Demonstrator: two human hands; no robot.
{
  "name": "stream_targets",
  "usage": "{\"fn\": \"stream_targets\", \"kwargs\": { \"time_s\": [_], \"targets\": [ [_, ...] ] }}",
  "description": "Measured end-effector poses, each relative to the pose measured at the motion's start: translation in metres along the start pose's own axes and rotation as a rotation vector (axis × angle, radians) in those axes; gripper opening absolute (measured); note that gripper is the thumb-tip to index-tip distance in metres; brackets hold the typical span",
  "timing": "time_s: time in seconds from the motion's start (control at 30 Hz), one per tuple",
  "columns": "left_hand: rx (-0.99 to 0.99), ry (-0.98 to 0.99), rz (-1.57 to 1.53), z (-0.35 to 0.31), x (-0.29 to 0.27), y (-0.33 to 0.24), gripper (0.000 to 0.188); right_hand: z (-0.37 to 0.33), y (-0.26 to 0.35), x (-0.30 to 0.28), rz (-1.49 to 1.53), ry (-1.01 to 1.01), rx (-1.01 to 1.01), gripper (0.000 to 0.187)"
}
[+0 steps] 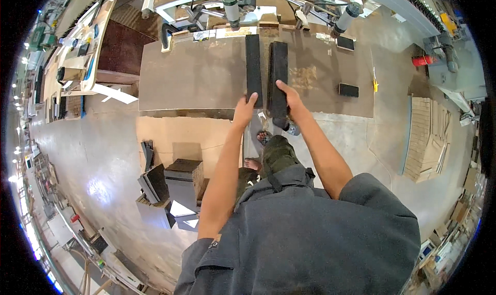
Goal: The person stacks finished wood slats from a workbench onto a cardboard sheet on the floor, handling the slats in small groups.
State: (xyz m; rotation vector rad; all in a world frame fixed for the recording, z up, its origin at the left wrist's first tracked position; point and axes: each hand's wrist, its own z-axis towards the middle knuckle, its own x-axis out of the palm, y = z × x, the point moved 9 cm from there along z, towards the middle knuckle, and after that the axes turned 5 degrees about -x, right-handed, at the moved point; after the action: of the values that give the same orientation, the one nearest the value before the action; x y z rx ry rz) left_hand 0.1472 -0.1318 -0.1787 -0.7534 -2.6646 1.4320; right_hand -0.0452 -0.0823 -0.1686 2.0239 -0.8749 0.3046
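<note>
My left hand (244, 111) is closed round the near end of a long, narrow black strip (253, 62), its thumb on top. The strip points away from me over the brown work surface (196, 78). To its right, my right hand (293, 99) grips a second, thicker black piece (278, 62) by its right side. That piece looks like several strips stacked together. A narrow gap separates the two pieces, which lie almost parallel. My fingers underneath are hidden by the pieces.
A machine frame with a grey-green cylinder (231, 10) spans the far edge. Two small black blocks (349, 90) lie on the surface's right part. Dark panels (183, 177) stand on cardboard (206, 129) at lower left. Stacked brown boards (426, 137) occupy the right floor.
</note>
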Motion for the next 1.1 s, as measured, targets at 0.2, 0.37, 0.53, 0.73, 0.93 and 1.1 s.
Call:
{"fn": "stream_targets", "kwargs": {
  "time_s": [0.2, 0.37, 0.53, 0.73, 0.93, 1.1],
  "targets": [
    [0.083, -0.057, -0.267, -0.024, 0.020, 0.018, 0.054, -0.015, -0.009, 0.015, -0.117, 0.073, -0.009, 0.056],
    [-0.123, -0.103, -0.378, -0.036, 0.017, 0.033, 0.059, -0.025, -0.023, 0.007, -0.136, 0.074, 0.096, 0.062],
    [-0.267, -0.133, -0.403, -0.031, 0.004, 0.036, 0.086, -0.022, -0.027, 0.008, -0.088, 0.074, 0.050, 0.067],
    [-0.207, 0.175, -0.348, -0.034, -0.005, 0.009, 0.094, -0.036, -0.035, 0.013, -0.098, 0.219, 0.269, 0.063],
    [-0.097, 0.334, -0.391, -0.034, 0.003, -0.020, 0.097, -0.027, -0.009, 0.005, -0.251, 0.351, 0.026, 0.092],
    [0.255, 0.306, -0.080, -0.012, 0.000, -0.092, 0.110, -0.022, 0.060, 0.018, -0.472, 0.416, -0.156, 0.127]
  ]
}}
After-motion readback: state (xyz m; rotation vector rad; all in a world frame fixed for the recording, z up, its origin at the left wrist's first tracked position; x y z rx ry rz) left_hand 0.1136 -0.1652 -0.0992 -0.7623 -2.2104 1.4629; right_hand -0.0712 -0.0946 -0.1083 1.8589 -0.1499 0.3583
